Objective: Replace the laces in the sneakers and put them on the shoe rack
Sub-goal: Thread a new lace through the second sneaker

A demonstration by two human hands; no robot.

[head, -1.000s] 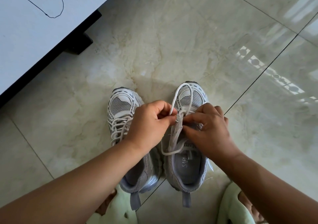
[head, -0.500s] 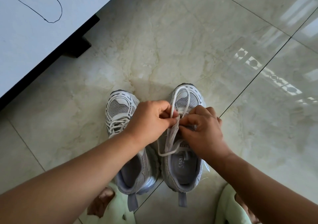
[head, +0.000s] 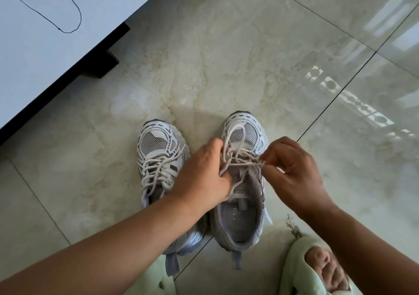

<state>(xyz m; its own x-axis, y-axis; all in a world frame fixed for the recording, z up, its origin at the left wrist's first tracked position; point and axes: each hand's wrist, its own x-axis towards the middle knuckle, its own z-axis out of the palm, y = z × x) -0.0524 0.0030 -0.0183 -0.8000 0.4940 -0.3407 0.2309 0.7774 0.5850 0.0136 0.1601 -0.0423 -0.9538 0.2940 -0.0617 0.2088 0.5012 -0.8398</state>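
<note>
Left hand (head: 204, 176) and right hand (head: 292, 170) each pinched the white lace (head: 243, 164), taut between them over the right sneaker (head: 243, 181). Left forearm hid the left sneaker's (head: 158, 158) heel.

- Two sneakers stand side by side on the floor (head: 249, 56), toes pointing away; left sneaker (head: 158, 149) just beside right sneaker (head: 243, 222);
- cabinet (head: 56, 52) far left, behind them;
- slipper (head: 317, 269) near right, before the right sneaker.
</note>
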